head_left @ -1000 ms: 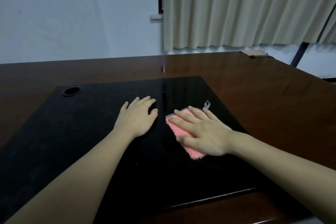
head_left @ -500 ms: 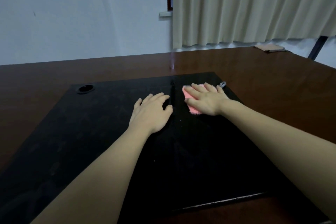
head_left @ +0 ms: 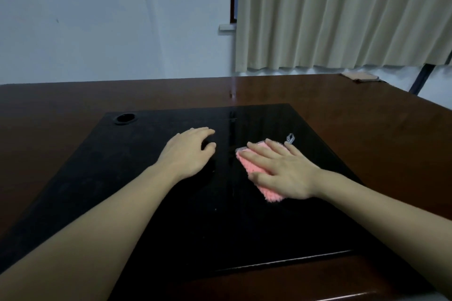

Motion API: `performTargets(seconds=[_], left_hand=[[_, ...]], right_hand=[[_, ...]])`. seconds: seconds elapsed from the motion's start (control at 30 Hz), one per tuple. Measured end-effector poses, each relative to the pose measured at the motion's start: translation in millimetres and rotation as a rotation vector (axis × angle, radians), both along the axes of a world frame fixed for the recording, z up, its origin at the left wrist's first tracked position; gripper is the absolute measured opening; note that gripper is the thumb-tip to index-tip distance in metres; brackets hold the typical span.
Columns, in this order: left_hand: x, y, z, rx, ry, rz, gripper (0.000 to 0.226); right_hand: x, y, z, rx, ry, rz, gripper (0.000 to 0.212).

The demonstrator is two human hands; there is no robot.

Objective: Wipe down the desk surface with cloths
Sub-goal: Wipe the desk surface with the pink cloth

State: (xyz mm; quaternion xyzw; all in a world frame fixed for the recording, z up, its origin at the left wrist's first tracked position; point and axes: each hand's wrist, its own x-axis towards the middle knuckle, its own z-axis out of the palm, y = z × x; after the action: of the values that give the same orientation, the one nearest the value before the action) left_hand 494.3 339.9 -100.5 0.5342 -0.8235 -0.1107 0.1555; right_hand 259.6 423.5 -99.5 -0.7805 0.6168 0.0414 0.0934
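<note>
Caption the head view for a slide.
Right hand presses a fluffy pink cloth on the glossy black desk panel; left hand rests flat beside it.

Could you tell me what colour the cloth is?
Pink cloth with a checked loop, in the head view.

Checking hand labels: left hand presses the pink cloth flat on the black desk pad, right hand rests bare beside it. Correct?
Not quite: the hands are swapped. In the head view the right hand presses the pink cloth flat on the black desk pad, fingers straight, and the left hand rests bare beside it on the pad.
</note>
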Motion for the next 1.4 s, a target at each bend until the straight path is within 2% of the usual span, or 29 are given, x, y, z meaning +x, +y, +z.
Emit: performTargets(seconds=[0.17, 0.33, 0.47, 0.67, 0.77, 0.9, 1.17, 1.4], left_hand=[[53.8, -4.5, -5.5, 0.057, -0.053, 0.099, 0.050], [56.2, 0.2, -15.2, 0.033, -0.119, 0.138, 0.050], [56.3, -0.5, -15.4, 0.028, -0.115, 0.150, 0.050], [57.9, -0.8, -16.0, 0.024, -0.127, 0.147, 0.050], [58.1, 1.2, -16.3, 0.022, -0.126, 0.142, 0.050], [57.9, 2.2, -15.2, 0.019, -0.117, 0.140, 0.050], [57.9, -0.8, -16.0, 0.006, -0.083, 0.152, 0.049], [60.6, 1.0, -16.9, -0.015, -0.039, 0.150, 0.051]], right_hand=[[5.9, -61.3, 0.1, -0.038, -0.001, -0.107, 0.061], [14.9, -101.6, -0.5, -0.032, -0.007, -0.193, 0.061], [24.9, -80.6, 2.0, -0.018, 0.012, -0.142, 0.060], [67.9, 10.7, 0.1, -0.020, 0.046, 0.145, 0.064], [74.1, 26.9, 0.0, 0.002, 0.007, 0.185, 0.062], [69.7, 0.7, 1.5, -0.003, 0.006, 0.178, 0.062], [69.5, -102.7, -2.3, -0.040, -0.007, -0.064, 0.062], [82.8, -74.2, -1.3, -0.033, 0.014, -0.004, 0.062]])
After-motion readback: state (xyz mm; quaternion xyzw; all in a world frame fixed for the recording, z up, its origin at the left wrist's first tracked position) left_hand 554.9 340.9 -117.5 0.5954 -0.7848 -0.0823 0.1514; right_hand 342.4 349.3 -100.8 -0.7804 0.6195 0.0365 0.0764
